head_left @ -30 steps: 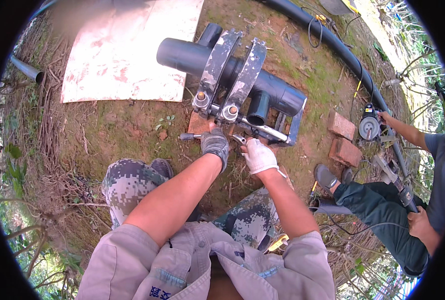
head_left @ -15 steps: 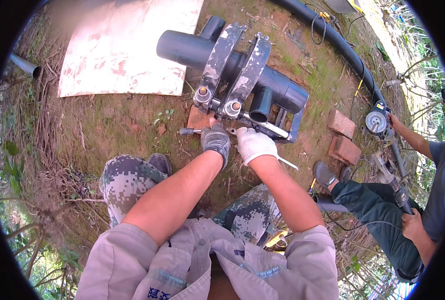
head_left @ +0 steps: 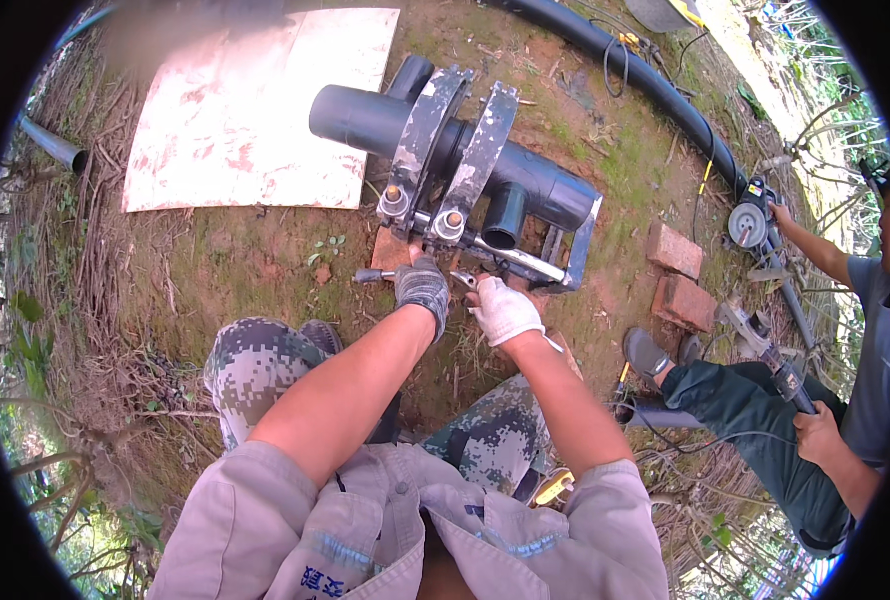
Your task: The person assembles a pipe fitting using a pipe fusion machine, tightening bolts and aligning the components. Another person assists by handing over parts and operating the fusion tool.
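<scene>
Two scuffed metal clamp rings (head_left: 480,150) hold black plastic pipe fittings (head_left: 360,115) with short side branches, end to end on a low frame. My left hand (head_left: 423,290), in a grey glove with a bare thumb, is closed at the near side of the frame beneath the clamp bolts. What its fingers hold is hidden. A short bar with a dark grip (head_left: 370,275) sticks out to its left. My right hand (head_left: 507,312), in a white glove, is closed on a silver wrench (head_left: 462,278) whose head points toward the left hand.
A pale board (head_left: 255,120) lies at the far left. Bricks (head_left: 677,250) sit to the right. A long black pipe (head_left: 655,85) curves along the far right. A person (head_left: 870,300) at the right edge holds power tools, including a disc-shaped one (head_left: 748,225).
My right hand has drawn slightly nearer to me, and the wrench has turned so that its handle no longer sticks out far to the right. The view has shifted slightly.
</scene>
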A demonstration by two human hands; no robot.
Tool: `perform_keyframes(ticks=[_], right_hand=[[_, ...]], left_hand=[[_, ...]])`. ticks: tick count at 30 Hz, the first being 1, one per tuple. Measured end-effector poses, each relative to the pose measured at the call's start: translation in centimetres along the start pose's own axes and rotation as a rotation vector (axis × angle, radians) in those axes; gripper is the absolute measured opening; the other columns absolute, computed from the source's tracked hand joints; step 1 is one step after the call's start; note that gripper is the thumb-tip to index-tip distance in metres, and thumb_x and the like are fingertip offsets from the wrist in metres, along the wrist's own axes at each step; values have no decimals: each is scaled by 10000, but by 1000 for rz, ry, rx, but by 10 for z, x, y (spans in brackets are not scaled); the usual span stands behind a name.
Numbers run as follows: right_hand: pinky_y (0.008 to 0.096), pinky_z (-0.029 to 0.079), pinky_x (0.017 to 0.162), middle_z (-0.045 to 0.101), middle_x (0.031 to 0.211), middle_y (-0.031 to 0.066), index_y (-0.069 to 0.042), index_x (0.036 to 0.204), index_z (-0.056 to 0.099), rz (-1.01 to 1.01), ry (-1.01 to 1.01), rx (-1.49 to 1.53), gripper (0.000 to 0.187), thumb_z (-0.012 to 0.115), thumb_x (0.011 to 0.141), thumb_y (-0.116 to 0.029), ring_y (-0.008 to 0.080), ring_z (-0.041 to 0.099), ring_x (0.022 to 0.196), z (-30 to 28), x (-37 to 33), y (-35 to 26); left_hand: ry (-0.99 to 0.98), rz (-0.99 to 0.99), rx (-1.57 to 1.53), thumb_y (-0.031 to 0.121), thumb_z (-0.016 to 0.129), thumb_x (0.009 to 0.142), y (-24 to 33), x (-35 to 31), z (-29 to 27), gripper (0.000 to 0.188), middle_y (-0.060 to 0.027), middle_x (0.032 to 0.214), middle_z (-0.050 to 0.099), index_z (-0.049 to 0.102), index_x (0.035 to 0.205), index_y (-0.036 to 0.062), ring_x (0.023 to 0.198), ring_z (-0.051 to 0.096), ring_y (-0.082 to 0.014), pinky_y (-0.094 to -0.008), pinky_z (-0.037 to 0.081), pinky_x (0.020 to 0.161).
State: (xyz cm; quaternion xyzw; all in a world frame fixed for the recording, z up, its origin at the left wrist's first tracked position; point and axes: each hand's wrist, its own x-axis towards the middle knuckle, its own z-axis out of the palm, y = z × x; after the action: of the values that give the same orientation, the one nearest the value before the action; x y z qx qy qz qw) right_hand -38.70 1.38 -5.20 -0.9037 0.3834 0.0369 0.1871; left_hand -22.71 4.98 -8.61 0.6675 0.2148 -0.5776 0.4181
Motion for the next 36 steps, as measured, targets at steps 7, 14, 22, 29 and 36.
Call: perform_keyframes(ticks=[7, 14, 22, 29, 36], right_hand=[[521, 564, 811, 717, 1015, 241, -41, 1073, 581, 148, -235, -146, 248, 657, 943, -238, 406, 713, 956, -53, 15, -43], [472, 580, 867, 734, 1131, 232, -3, 1177, 652, 202, -469, -289, 292, 594, 949, -176, 368, 727, 1045, -89, 51, -92], [481, 574, 862, 735, 1126, 245, 4, 1210, 655, 113, -541, -297, 305, 552, 955, -130, 377, 726, 1048, -104, 50, -91], [463, 581, 870, 740, 1148, 220, -41, 1204, 716, 121, -507, -289, 316, 573, 940, -138, 361, 724, 1075, -105, 46, -77], [507, 578, 844, 735, 1116, 242, 3, 1178, 643, 88, -480, -239, 271, 530, 952, -92, 387, 725, 1035, -88, 46, -57]], left_hand=[[137, 170, 53, 717, 433, 977, -20, 39, 1, 714, -240, 947, 679, 522, 1259, 67, 792, 687, -402, -517, 526, 701], [197, 284, 143, 649, 438, 1022, -28, 52, -4, 633, -198, 883, 648, 550, 1236, 64, 688, 654, -334, -494, 526, 623], [82, 148, -61, 581, 423, 1053, 6, -18, -2, 722, -237, 1268, 636, 496, 1400, -48, 1025, 683, -361, -509, 565, 813], [81, 44, -45, 656, 452, 1014, -2, 3, -1, 680, -183, 935, 644, 536, 1274, 33, 634, 592, -317, -478, 481, 549], [77, 51, -105, 716, 414, 993, 3, -31, 1, 671, -170, 770, 603, 530, 1182, 82, 557, 570, -331, -482, 449, 535]])
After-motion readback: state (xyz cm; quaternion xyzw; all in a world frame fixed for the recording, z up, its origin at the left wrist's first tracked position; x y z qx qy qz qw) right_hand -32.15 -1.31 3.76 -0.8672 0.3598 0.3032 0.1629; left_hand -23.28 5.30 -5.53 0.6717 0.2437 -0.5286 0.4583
